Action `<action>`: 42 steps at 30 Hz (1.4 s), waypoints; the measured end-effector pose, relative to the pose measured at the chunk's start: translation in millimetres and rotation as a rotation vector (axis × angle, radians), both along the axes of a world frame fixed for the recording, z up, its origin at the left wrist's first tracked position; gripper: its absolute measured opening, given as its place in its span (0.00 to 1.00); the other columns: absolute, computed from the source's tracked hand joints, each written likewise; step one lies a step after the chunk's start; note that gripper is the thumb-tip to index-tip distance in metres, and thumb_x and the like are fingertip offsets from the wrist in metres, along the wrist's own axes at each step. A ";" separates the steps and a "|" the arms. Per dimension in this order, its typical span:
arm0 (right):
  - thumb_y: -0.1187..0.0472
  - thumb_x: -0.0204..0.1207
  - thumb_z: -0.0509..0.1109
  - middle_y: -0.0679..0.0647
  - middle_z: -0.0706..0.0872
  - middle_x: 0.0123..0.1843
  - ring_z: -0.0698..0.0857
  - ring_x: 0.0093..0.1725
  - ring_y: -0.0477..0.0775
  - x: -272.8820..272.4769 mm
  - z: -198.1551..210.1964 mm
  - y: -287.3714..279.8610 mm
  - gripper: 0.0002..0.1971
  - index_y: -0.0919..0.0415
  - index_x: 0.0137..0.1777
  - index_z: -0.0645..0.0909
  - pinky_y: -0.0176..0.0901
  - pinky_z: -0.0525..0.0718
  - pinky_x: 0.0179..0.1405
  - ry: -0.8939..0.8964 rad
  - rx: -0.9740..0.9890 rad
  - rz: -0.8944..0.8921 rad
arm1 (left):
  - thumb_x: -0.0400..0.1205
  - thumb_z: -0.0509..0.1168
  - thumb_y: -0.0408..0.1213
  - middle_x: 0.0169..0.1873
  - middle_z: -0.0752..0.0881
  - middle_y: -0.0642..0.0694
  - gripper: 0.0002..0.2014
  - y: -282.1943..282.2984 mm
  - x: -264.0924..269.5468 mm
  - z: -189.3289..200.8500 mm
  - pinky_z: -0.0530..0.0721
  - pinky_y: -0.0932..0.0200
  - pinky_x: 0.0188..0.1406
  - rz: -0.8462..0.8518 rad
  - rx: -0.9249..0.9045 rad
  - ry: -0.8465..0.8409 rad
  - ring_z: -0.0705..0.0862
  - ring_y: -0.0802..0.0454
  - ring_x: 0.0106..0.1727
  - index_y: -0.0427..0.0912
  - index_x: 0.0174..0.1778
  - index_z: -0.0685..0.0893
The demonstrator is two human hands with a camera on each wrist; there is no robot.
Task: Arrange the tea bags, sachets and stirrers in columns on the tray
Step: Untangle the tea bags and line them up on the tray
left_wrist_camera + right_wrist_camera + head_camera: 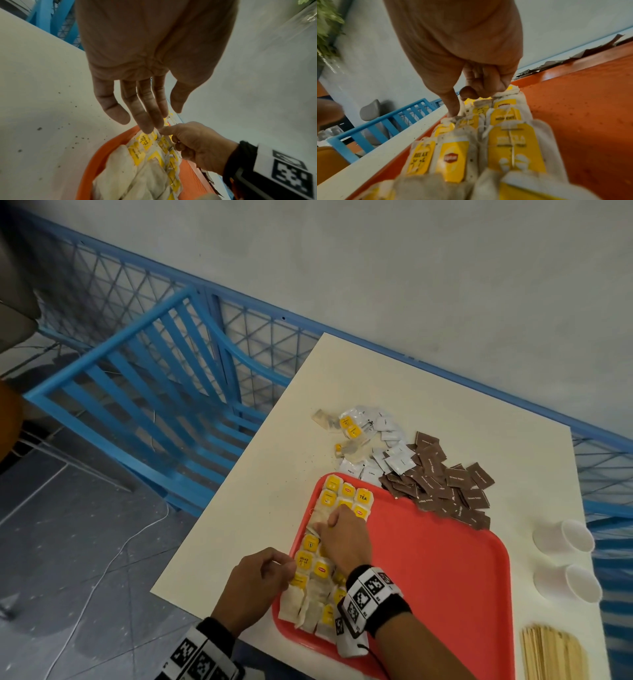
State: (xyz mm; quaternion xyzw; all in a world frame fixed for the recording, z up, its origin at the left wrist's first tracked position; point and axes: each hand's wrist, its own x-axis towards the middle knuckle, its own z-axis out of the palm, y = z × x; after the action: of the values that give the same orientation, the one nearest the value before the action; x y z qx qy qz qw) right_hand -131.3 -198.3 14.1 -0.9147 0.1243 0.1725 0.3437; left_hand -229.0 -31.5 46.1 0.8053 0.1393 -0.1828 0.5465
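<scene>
Both of my hands are down on the tea bags [320, 559] lined up in columns along the left side of the red tray [445, 577]: my right hand [344, 537] has its fingers curled, pinching the top of one tea bag mid-column, while my left hand [255, 583] rests straight fingertips on the bags at the tray's left rim. Beyond the tray's far edge on the bench [376, 385] I see loose tea bags with white sachets [387, 446], then brown sachets [445, 491], and the wooden stirrers [551, 655] near right.
</scene>
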 end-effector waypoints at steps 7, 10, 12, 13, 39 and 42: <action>0.50 0.73 0.73 0.47 0.85 0.38 0.83 0.38 0.49 8.7 21.4 -11.6 0.10 0.51 0.36 0.77 0.47 0.83 0.36 -0.024 -0.005 0.097 | 0.85 0.68 0.39 0.35 0.92 0.54 0.08 2.4 9.4 -1.9 0.90 0.52 0.49 -0.022 0.007 -0.013 0.90 0.57 0.39 0.52 0.40 0.89; 0.56 0.75 0.74 0.46 0.88 0.36 0.84 0.34 0.39 35.7 38.3 -30.2 0.10 0.59 0.34 0.86 0.29 0.80 0.30 0.039 -0.009 0.264 | 0.85 0.67 0.37 0.31 0.91 0.51 0.09 7.0 17.7 1.5 0.90 0.56 0.42 -0.029 0.040 -0.023 0.89 0.56 0.32 0.48 0.40 0.88; 0.61 0.76 0.72 0.50 0.91 0.37 0.86 0.34 0.42 66.2 47.1 -42.5 0.10 0.63 0.35 0.88 0.24 0.75 0.26 0.056 -0.070 0.273 | 0.85 0.68 0.40 0.28 0.90 0.51 0.09 9.8 27.5 5.4 0.86 0.64 0.35 -0.026 0.063 -0.029 0.86 0.58 0.28 0.47 0.39 0.87; 0.62 0.76 0.71 0.53 0.91 0.39 0.88 0.36 0.46 83.6 50.0 -47.9 0.10 0.63 0.35 0.88 0.27 0.77 0.28 0.036 -0.102 0.234 | 0.84 0.69 0.42 0.27 0.89 0.51 0.08 11.7 34.8 7.2 0.84 0.66 0.33 -0.026 0.084 -0.039 0.85 0.59 0.26 0.48 0.39 0.87; 0.62 0.73 0.75 0.42 0.83 0.30 0.80 0.30 0.40 153.4 30.0 -41.9 0.04 0.54 0.37 0.86 0.36 0.75 0.33 -0.315 0.013 0.264 | 0.70 0.81 0.43 0.45 0.91 0.49 0.31 -43.3 215.4 -19.3 0.86 0.39 0.48 0.004 -0.570 0.091 0.89 0.37 0.55 0.42 0.68 0.79; 0.56 0.80 0.68 0.52 0.88 0.43 0.86 0.46 0.53 160.1 20.2 -58.4 0.08 0.53 0.44 0.88 0.50 0.84 0.46 -0.256 -0.166 0.189 | 0.84 0.66 0.23 0.34 0.88 0.47 0.13 -48.3 221.5 -24.2 0.80 0.54 0.34 0.089 -0.633 0.138 0.85 0.40 0.40 0.30 0.64 0.78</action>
State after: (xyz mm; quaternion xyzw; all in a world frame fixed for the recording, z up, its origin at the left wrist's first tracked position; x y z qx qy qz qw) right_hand 28.8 -256.7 34.3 -0.9620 0.0068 0.0754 0.2623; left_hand -7.5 -79.7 21.9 0.5741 0.1474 -0.2470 0.7666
